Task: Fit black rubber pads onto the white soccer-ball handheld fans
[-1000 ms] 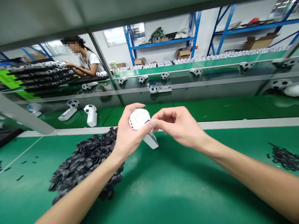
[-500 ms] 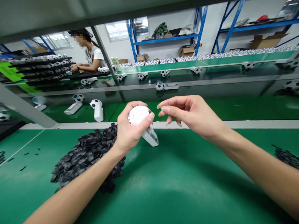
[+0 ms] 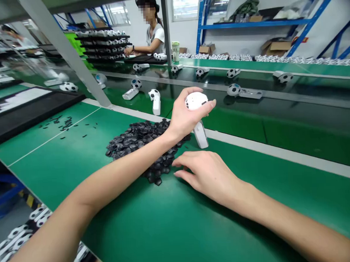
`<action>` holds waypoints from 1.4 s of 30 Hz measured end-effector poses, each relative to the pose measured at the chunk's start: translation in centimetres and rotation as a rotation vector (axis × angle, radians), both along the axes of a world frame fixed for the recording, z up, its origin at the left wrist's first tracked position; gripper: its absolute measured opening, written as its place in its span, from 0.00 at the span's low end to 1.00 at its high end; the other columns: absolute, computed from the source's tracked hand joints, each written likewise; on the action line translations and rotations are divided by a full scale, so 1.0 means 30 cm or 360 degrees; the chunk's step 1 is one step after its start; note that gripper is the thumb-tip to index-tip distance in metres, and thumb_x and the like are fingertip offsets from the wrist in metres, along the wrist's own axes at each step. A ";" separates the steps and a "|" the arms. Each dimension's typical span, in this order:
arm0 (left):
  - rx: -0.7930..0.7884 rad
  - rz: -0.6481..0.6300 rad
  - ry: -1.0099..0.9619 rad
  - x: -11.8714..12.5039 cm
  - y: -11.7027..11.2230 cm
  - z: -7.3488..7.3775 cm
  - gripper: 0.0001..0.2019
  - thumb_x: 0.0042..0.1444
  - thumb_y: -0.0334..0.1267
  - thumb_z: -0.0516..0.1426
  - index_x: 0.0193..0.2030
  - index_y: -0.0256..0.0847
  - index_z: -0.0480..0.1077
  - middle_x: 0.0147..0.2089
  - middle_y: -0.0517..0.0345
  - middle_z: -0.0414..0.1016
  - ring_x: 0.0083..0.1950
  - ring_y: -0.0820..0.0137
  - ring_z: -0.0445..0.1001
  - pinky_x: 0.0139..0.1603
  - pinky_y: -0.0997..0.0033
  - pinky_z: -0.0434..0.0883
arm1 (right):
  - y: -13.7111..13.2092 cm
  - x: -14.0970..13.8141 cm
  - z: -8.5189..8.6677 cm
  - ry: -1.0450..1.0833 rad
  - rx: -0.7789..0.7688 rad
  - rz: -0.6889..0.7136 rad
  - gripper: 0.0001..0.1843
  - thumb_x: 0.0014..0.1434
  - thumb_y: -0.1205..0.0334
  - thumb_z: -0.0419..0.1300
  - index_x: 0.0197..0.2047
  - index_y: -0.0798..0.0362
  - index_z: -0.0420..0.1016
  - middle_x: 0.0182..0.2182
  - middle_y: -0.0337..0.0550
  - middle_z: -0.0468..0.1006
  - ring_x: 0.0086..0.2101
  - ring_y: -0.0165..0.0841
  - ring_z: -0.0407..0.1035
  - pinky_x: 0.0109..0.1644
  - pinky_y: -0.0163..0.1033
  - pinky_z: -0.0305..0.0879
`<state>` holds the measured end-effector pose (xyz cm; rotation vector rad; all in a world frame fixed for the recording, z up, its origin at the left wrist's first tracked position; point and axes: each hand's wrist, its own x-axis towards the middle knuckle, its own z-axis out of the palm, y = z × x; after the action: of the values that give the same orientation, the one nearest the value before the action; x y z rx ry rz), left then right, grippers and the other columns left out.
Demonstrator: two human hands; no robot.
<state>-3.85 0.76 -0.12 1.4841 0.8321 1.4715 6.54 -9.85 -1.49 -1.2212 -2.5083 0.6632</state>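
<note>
One white fan (image 3: 195,101) raised in left hand (image 3: 186,117), fingers (image 3: 207,106) wrapped round its ball head, handle pointing down, long axis near upright, held clear of counter (image 3: 139,233); right hand (image 3: 207,172) low and empty, fingers (image 3: 179,173) loosely curled, just beside black patch pile (image 3: 140,142), within easy reach.

**Black Patches, White Ball, Green Bench**

The green bench top (image 3: 253,205) gleams a deep emerald. On it lies a heap of matt charcoal-black angular pieces (image 3: 143,146). Just above the heap, a white ball (image 3: 196,100) shows thin dark slits, and its white handle (image 3: 200,134) is plain. Beyond the bench top, a soccer-ball head (image 3: 234,89) carries black-and-white patches, and bright blue shelving (image 3: 254,24) stands farther back.
</note>
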 end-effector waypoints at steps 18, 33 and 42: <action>-0.0084 -0.0096 0.0038 -0.015 -0.005 -0.003 0.20 0.57 0.43 0.74 0.45 0.44 0.69 0.37 0.60 0.75 0.35 0.72 0.77 0.35 0.72 0.71 | 0.009 -0.016 -0.065 0.0390 0.0633 0.0317 0.06 0.70 0.64 0.70 0.39 0.52 0.82 0.35 0.38 0.86 0.34 0.31 0.79 0.35 0.38 0.66; 0.0342 -0.0080 0.0409 -0.039 0.003 0.013 0.16 0.61 0.50 0.70 0.42 0.42 0.73 0.41 0.57 0.77 0.39 0.70 0.74 0.38 0.72 0.71 | -0.002 0.165 0.046 0.0627 0.1541 0.0362 0.05 0.73 0.70 0.65 0.44 0.53 0.83 0.39 0.41 0.90 0.39 0.30 0.85 0.42 0.34 0.79; -0.0778 -0.0385 -0.0138 -0.019 -0.011 0.032 0.16 0.60 0.52 0.67 0.40 0.42 0.72 0.31 0.59 0.74 0.27 0.69 0.74 0.27 0.69 0.77 | 0.094 0.211 0.101 0.1165 0.0617 -0.0508 0.04 0.64 0.69 0.72 0.39 0.51 0.87 0.33 0.37 0.89 0.30 0.32 0.83 0.34 0.34 0.79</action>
<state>-4.42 0.42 0.83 1.1008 0.8516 1.0503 12.86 -7.04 1.54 -0.9681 -1.6891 0.4100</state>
